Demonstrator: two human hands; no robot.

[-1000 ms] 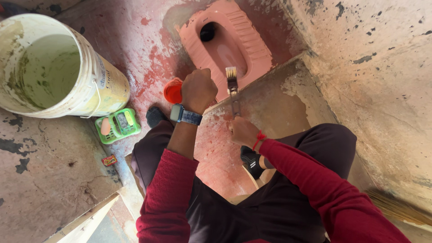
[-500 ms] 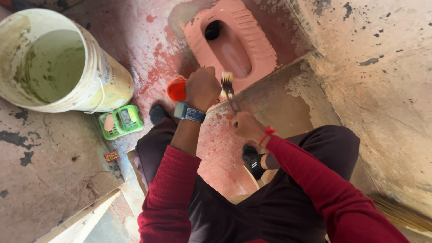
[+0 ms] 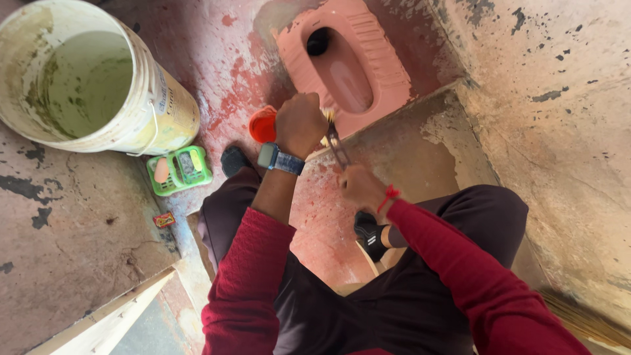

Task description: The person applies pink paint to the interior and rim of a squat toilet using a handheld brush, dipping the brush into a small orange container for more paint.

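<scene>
A large cream bucket (image 3: 85, 75) with a stained green inside is seen at the far left, standing on the worn floor (image 3: 72, 243). Just near of it a green soap tray (image 3: 179, 169) lies on the floor, and a small red packet (image 3: 163, 219) lies nearer still. An orange cup (image 3: 262, 125) is partly hidden behind the left hand (image 3: 300, 123), which is curled into a fist around it; a watch (image 3: 280, 160) is worn on that wrist. Just right of the fist, a paintbrush (image 3: 335, 138) is held by its handle in the closed fingers of the right hand (image 3: 360, 187), bristles pointing far and touching the left hand. Beyond the hands, a pink squat toilet pan (image 3: 348, 56) is set in the floor. A broom (image 3: 585, 319) is seen at the near right.
</scene>
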